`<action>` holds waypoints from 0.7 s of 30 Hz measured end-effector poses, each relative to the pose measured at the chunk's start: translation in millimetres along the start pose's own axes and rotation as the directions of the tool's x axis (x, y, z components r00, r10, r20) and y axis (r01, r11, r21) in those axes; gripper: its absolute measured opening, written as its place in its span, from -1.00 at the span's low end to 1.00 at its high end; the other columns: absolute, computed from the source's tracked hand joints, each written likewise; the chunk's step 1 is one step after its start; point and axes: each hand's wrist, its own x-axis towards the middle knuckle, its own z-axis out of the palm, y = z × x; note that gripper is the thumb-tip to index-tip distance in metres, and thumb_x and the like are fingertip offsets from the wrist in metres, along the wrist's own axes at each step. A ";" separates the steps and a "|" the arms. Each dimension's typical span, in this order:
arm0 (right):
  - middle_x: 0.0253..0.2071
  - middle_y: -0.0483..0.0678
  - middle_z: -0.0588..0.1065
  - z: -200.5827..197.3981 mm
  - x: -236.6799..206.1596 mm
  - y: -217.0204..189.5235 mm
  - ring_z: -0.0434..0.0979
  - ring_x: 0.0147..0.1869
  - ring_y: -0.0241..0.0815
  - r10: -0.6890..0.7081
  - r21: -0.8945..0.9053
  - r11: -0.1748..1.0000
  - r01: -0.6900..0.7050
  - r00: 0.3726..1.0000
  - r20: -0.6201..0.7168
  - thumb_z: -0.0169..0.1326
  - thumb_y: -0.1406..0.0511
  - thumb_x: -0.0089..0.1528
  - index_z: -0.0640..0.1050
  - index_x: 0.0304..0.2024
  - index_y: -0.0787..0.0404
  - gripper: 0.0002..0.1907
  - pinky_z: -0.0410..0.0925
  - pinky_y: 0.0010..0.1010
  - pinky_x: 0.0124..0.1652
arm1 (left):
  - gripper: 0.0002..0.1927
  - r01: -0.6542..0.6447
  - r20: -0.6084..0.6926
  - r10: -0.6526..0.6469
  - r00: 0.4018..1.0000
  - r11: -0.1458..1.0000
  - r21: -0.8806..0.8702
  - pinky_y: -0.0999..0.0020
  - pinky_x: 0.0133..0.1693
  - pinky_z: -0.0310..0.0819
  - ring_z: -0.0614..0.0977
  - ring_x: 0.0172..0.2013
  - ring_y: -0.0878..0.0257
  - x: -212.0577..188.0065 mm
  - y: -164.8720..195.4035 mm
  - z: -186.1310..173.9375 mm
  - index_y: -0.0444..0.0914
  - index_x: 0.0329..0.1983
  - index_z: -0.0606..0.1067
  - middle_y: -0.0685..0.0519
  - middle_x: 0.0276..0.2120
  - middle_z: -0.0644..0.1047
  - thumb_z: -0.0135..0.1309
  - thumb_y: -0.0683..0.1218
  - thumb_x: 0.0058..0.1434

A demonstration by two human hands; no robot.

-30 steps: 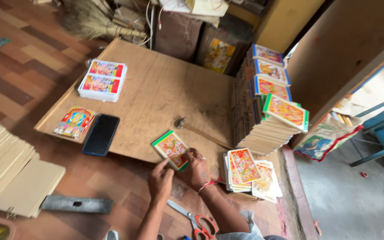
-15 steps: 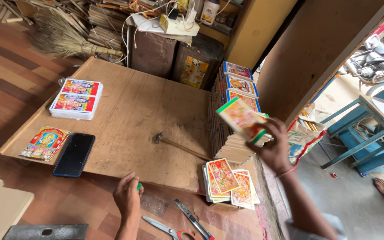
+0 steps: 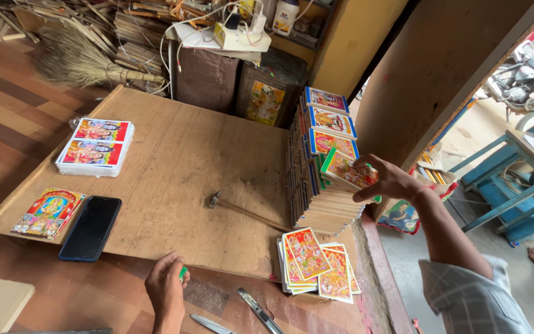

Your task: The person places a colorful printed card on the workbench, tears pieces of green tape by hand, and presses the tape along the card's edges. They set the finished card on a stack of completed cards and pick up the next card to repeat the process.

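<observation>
Wooden desk [image 3: 174,179], low on the floor, carries everything. Right arm stretched out to the right, sleeve at the elbow, right hand [image 3: 390,180] at the top of the tall stack of framed pictures [image 3: 322,185]; its grip pinches one green-edged picture board [image 3: 346,170], tilted, touching the stack's near top. Four boards show face-up on that stack, counting the held one. Left hand [image 3: 167,287] rests at the desk's front edge, grip curled on a small green item, kind unclear. Loose prints [image 3: 316,263] fanned at the front right corner, about four. One white print pile [image 3: 97,147] far left, one single print [image 3: 49,212], one black phone [image 3: 90,227], one hammer [image 3: 242,210] mid-desk.
</observation>
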 end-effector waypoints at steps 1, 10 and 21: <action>0.16 0.00 0.47 1.9 6.5 -3.1 0.41 0.33 -0.03 0.005 -0.028 1.000 -0.005 1.000 0.014 0.50 0.13 -0.21 0.46 0.14 0.09 -0.12 0.28 -0.25 0.23 | -0.64 -0.004 0.025 0.004 1.000 1.000 0.004 0.49 -0.50 0.28 0.48 -0.54 0.34 1.3 -0.5 0.0 -0.41 0.10 0.55 0.03 -0.49 0.51 0.09 -0.18 0.26; -0.03 0.03 0.51 1.0 18.7 -1.2 0.54 0.14 -0.02 -0.091 -0.039 0.995 0.087 0.990 -0.104 0.49 0.24 -0.31 0.48 0.07 0.08 -0.13 0.38 -0.24 0.14 | -0.62 -0.004 0.028 0.004 1.000 1.000 -0.009 0.46 -0.50 0.27 0.47 -0.54 0.34 5.3 -6.7 -1.8 -0.45 0.10 0.53 0.04 -0.48 0.52 0.09 -0.16 0.25; 0.03 0.01 0.53 -37.8 98.6 -24.6 0.55 0.15 -0.05 -0.169 -0.174 0.972 0.155 0.983 -0.067 0.49 0.28 -0.30 0.50 0.11 0.06 -0.12 0.39 -0.25 0.18 | -0.66 0.022 -0.018 -0.022 1.000 1.000 0.004 0.42 -0.51 0.27 0.46 -0.54 0.31 24.6 -26.1 -9.0 -0.43 0.04 0.57 0.01 -0.53 0.51 0.11 -0.20 0.22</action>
